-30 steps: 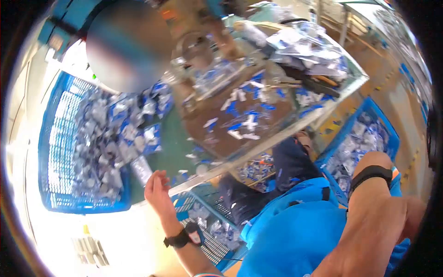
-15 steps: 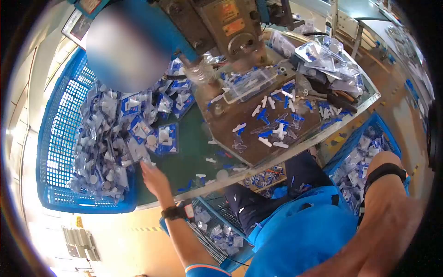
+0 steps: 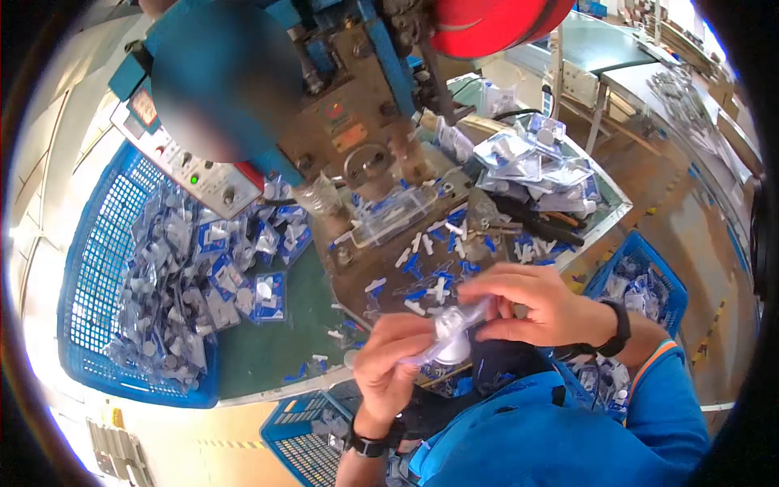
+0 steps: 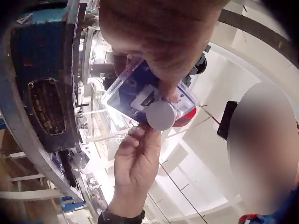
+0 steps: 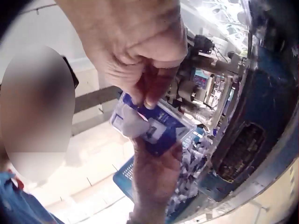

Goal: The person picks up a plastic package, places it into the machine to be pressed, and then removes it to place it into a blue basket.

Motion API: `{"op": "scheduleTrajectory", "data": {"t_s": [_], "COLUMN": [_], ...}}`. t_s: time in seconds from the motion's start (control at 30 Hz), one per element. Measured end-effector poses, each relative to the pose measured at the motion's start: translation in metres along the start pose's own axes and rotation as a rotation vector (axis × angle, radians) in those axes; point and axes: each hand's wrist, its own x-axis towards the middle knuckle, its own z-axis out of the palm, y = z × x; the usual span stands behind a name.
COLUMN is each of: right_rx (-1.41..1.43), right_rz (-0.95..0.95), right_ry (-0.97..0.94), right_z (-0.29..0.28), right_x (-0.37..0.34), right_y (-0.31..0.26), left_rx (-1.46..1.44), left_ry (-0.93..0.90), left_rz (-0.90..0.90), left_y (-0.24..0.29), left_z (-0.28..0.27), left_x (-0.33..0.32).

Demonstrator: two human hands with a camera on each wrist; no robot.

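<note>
In the head view a clear plastic blister pack [image 3: 450,345] with a white round piece is held in front of my torso, between both hands. My left hand [image 3: 389,365] grips its left side. My right hand [image 3: 542,307] pinches the opposite edge between thumb and fingers. The left wrist view shows the pack's blue card [image 4: 131,91], with my left thumb over the pack beside the white disc [image 4: 160,115]. Seen from the right wrist, my right fingertips [image 5: 149,100] pinch the edge, and the left hand [image 5: 156,175] supports the pack from below.
A blue basket [image 3: 77,308] heaped with similar packs stands at the left. Blue and white plastic pieces [image 3: 422,280] lie scattered on the brown machine plate under a press [image 3: 345,122]. More packs [image 3: 527,158] are piled at the back right. Another blue basket [image 3: 669,284] sits lower right.
My left hand has moved right from the packs at the left basket to in front of my torso. My right hand has come in from the right, and both now hold one pack.
</note>
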Motion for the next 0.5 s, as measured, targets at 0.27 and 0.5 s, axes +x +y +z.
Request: {"op": "scheduleTrajectory", "data": {"t_s": [0.27, 0.5], "right_rx": [-0.393, -0.569], "right_rz": [-0.440, -0.405], "right_ry": [0.235, 0.188], "right_z": [-0.007, 0.006], "right_x": [0.029, 0.061], "right_y": [0.049, 0.086], "left_rx": [0.743, 0.880], "left_ry": [0.189, 0.045], "left_rz": [0.081, 0.078], "left_y": [-0.011, -0.042], "left_z": [0.000, -0.005], "left_x": [0.033, 0.040]}}
